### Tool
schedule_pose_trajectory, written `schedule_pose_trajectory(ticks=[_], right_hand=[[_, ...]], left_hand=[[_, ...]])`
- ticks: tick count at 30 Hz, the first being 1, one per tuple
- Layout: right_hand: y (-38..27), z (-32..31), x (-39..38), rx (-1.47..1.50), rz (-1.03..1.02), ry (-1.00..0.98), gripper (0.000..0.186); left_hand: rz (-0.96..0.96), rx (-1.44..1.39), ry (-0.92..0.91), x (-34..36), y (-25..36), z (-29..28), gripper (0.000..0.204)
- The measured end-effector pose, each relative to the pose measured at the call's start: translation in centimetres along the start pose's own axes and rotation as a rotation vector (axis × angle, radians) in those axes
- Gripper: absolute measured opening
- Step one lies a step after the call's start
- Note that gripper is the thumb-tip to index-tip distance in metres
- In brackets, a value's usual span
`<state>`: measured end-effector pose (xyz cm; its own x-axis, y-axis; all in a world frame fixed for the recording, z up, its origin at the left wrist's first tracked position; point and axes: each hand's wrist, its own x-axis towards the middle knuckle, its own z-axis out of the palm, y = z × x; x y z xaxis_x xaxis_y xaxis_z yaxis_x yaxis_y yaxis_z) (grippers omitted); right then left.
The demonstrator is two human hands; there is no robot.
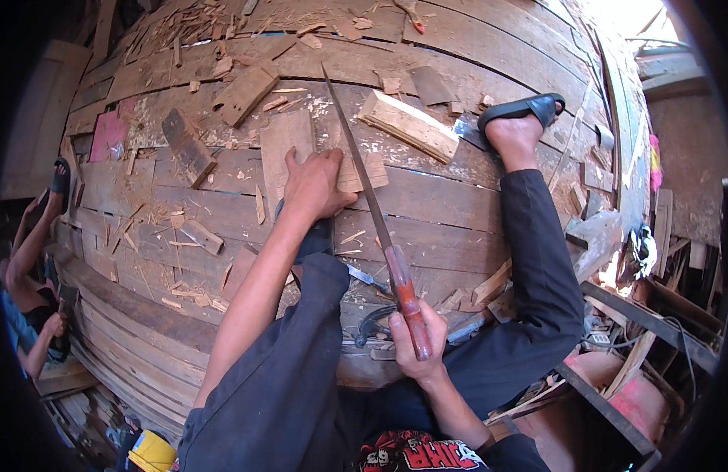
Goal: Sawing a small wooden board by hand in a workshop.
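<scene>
My left hand [315,185] bears down on a short wooden board [366,173], its thumb at the near edge and its fingers over the far side. Beneath it lies a wider flat board [285,135], which other fingers of that hand touch. In my closed right hand [419,342] is a long tool with a tapered dark metal blade [356,149] and a rounded reddish-brown handle [409,295]. The blade slants up and away, passing over the short board in this view; contact cannot be made out. Whether it is a file or a saw seen edge-on is unclear.
Wood chips and offcuts litter the plank floor [427,206]. A pale block [409,126] lies near my sandalled right foot [515,134]. By my legs are a claw hammer [373,324] and a blue-handled tool [368,277]. Another person [38,315] sits at the left; a paintbrush [411,14] lies far off.
</scene>
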<state>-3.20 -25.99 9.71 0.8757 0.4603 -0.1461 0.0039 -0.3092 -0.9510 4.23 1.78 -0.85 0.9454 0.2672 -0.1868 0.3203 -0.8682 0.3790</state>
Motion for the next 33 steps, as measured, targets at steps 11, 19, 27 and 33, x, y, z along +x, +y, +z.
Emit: schedule_pose_trajectory(ticks=[11,19,27,33], right_hand=[[-0.2,-2.7,-1.8,-0.045,-0.007,-0.046,0.021],[-0.2,-2.9,-1.9,0.003,-0.094,-0.079,0.022],[1.7,-4.3,-2.6,0.041,-0.055,0.004,0.022],[2.8,-5.5,1.8,-0.300,-0.336,0.138,0.020]], left_hand=[[-0.136,0.047,-0.079,1.8,0.6,-0.9,0.055],[-0.171,0.066,-0.086,1.3,0.1,-1.1,0.053],[-0.135,0.083,-0.034,1.6,-0.6,-0.4,0.052],[-0.094,0.024,-0.049,2.3,1.0,0.3,0.055]])
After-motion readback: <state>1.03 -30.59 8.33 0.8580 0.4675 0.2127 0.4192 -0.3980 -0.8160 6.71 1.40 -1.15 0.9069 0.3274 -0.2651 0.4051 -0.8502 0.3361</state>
